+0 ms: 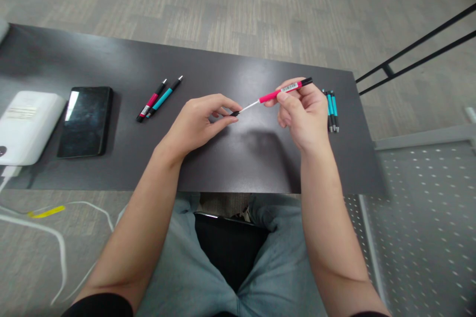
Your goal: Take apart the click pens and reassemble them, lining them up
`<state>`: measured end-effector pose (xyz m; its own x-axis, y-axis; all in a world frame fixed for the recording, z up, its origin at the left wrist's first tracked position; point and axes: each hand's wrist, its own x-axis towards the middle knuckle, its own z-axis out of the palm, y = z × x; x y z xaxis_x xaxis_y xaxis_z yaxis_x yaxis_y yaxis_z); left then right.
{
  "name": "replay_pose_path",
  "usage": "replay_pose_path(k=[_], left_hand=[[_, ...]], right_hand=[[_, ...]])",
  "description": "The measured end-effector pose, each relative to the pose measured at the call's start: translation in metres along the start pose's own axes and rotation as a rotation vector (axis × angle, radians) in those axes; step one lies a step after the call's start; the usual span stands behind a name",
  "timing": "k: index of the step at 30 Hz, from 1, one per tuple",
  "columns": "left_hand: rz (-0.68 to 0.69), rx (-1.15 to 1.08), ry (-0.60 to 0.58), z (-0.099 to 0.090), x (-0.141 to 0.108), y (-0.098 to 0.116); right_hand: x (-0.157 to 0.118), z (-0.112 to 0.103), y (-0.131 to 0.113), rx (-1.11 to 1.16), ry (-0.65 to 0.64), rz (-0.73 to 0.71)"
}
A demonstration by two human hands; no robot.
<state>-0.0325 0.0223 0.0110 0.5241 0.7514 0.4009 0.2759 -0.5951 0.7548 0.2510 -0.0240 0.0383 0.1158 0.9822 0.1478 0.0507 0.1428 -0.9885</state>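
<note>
My right hand [303, 114] pinches a pink pen barrel [273, 95] with a black end and a barcode label, held at a slant above the table. From the barrel's lower left end sticks out a thin white refill [249, 106]. The refill reaches to a small black pen tip piece [234, 114], which the thumb and fingers of my left hand [203, 121] pinch. Whether the refill's end sits inside that piece I cannot tell. Blue and black pens [332, 109] lie just beyond my right hand, partly hidden by it.
On the dark table [223, 168], a pink and black pen [152, 100] and a blue and black pen [165, 96] lie left of my hands. Farther left are a black phone-like device [86, 121] and a white box-shaped device [28, 129] with a white cable [55, 237] running down.
</note>
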Motion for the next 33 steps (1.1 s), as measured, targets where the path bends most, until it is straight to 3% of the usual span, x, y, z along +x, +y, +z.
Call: replay_pose_path(k=[9,22,33], left_hand=[[0.101,0.006,0.028,0.002,0.000,-0.004],[-0.018,-0.006,0.067,0.003,0.002,-0.001],[0.062,-0.018,0.096,0.005,0.002,0.000]], right_hand=[[-0.002,0.005,-0.002,-0.037,-0.042,0.031],[-0.001,0.012,0.002,-0.045,-0.146,0.083],[-0.002,0.001,0.011,-0.122,-0.123,0.036]])
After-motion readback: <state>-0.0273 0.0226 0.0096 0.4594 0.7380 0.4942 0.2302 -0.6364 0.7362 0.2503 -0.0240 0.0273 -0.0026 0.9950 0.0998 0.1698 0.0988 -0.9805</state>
